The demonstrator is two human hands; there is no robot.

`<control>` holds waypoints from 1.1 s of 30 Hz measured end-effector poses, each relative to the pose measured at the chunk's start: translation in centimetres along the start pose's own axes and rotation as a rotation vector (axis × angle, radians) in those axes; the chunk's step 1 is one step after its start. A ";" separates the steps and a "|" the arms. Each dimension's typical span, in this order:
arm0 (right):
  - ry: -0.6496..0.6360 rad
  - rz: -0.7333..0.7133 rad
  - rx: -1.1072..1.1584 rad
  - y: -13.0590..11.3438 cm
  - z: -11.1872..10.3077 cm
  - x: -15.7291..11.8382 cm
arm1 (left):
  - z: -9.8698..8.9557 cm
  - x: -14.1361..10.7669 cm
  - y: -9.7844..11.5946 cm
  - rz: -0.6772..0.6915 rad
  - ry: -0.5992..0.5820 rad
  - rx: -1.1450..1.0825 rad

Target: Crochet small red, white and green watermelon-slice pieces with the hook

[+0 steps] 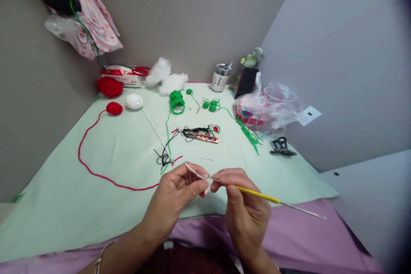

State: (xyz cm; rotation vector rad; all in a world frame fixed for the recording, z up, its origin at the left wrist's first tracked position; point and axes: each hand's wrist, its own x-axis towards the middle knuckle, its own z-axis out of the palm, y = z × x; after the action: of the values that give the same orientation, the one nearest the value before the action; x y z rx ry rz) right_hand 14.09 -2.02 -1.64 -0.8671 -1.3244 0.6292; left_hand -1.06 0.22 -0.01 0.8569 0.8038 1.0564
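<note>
My left hand (175, 195) pinches a small crochet piece (207, 187) in white, with a little red at its lower edge. White yarn (192, 168) loops over the left index finger. In my right hand (247, 209) is a crochet hook (257, 193) with a yellow grip, held like a pen. The hook's left tip meets the crochet piece, while its other metal end points right. From a white yarn ball (134, 101) a strand runs down toward my left hand, and red yarn (93, 174) also leads there from a red ball (114, 108).
Orange-handled thread snips (205, 138) lie on tangled black yarn. Green yarn (176, 102), white stuffing (173, 83), a pen tin (221, 78) and a tissue box (125, 77) stand behind. At right are a plastic bag (266, 109), green strands (248, 135) and a black hair claw (282, 147).
</note>
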 end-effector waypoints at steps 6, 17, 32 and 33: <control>0.079 0.016 -0.066 0.3 0.2 0.2 | 0.1 0.0 0.1 -0.067 0.008 -0.028; 0.068 0.051 -0.038 0.3 -0.1 0.5 | 0.5 0.1 0.5 -0.082 0.021 -0.113; 0.055 0.030 -0.033 -0.2 -0.5 0.6 | 0.3 0.2 0.6 -0.115 0.043 -0.116; 0.053 0.037 -0.039 -0.2 -0.4 0.5 | 0.2 0.1 0.6 -0.115 0.043 -0.116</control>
State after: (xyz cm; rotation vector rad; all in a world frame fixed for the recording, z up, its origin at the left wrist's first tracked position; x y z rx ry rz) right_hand 14.61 -1.76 -1.19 -0.9354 -1.2790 0.6069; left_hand -1.05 0.44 0.59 0.6843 0.8100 1.0123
